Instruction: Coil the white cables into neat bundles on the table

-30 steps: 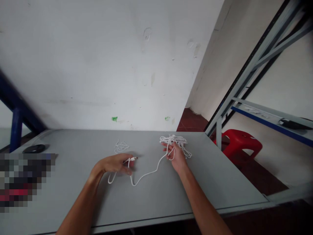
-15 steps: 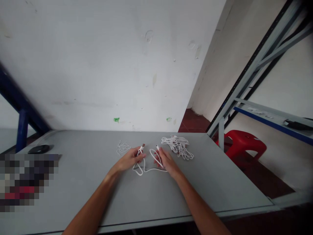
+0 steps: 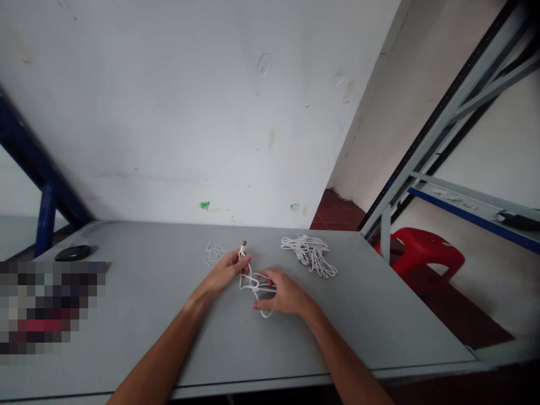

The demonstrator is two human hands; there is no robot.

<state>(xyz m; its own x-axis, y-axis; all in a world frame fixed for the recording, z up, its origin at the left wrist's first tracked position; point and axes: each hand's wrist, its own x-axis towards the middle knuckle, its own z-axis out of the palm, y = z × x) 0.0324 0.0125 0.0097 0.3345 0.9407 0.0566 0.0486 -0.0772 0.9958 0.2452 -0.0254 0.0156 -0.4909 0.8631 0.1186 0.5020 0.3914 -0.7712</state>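
A white USB cable (image 3: 254, 283) hangs in loose loops between my two hands, low over the grey table. My left hand (image 3: 225, 273) pinches it just below the USB plug (image 3: 243, 246), which points up and away from me. Around the loops on the right curls my right hand (image 3: 287, 292), thumb below and fingers above, with the strands between them. Some of the cable is hidden by the right fingers. Bundled white cables (image 3: 310, 250) lie beyond my right hand. Thin white wire pieces (image 3: 214, 254) lie just behind my left hand.
The grey table (image 3: 236, 354) meets a white wall at the back. A black computer mouse (image 3: 72, 253) sits at the left, beside a pixelated area. To the right of the table stand a red stool (image 3: 428, 253) and a metal rack (image 3: 472, 208).
My right hand has moved left and nearer to me, from holding a cable end to gripping the loops. The loops now sit bunched together. The view has shifted slightly.
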